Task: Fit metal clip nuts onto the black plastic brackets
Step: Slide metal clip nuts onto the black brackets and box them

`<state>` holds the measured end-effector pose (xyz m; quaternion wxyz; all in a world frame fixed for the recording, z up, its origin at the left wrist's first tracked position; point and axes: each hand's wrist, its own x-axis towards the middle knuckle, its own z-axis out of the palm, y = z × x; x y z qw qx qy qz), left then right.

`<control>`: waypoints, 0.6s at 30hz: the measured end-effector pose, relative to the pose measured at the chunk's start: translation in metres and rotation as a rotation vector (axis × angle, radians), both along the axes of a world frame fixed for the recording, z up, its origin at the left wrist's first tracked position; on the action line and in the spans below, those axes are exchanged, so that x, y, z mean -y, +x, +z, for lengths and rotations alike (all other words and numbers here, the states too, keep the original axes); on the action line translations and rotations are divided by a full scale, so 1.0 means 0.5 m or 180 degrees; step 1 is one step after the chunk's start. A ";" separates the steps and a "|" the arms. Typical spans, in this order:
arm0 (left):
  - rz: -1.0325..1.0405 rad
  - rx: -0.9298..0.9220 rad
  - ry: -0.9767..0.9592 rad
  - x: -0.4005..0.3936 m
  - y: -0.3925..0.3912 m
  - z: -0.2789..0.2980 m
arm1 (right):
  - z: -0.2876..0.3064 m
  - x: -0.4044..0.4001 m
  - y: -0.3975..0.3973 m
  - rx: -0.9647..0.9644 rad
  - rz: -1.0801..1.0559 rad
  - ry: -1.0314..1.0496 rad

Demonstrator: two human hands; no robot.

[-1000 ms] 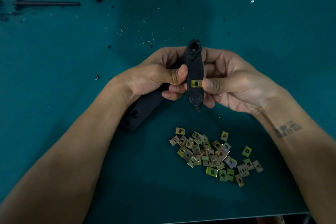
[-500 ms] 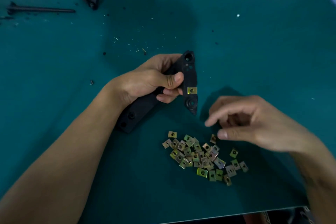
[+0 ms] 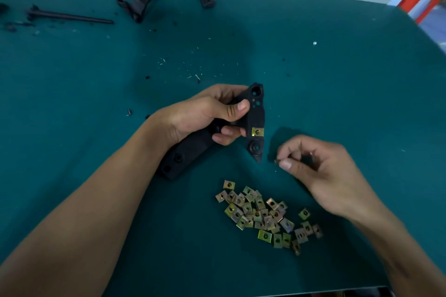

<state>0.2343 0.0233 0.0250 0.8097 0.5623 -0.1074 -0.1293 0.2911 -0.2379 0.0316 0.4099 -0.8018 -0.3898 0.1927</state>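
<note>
Bracket [image 3: 256, 118] is the landmark: the left hand [image 3: 205, 113] holds it above the table [image 3: 337, 79], thumb and fingers curled round its middle, probably to keep the clip face turned upward. One clip nut [image 3: 257, 131] sits on it. Its long face runs away from the person, pointed tip nearest them. Right of that tip, the right hand [image 3: 313, 166] pinches something small; what, I cannot tell. Below lies the nut pile [image 3: 265, 216].
</note>
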 end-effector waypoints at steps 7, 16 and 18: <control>0.0237 -0.0166 -0.0095 0.001 -0.001 0.004 | 0.018 -0.130 0.078 -0.2797 -0.0292 0.1757; 0.0199 -0.0324 0.0041 -0.004 0.008 0.000 | -0.001 -0.153 0.073 -0.2689 -0.0218 0.2271; 0.0180 -0.0295 0.0084 -0.004 0.008 -0.001 | 0.000 -0.155 0.075 -0.2678 -0.0246 0.2318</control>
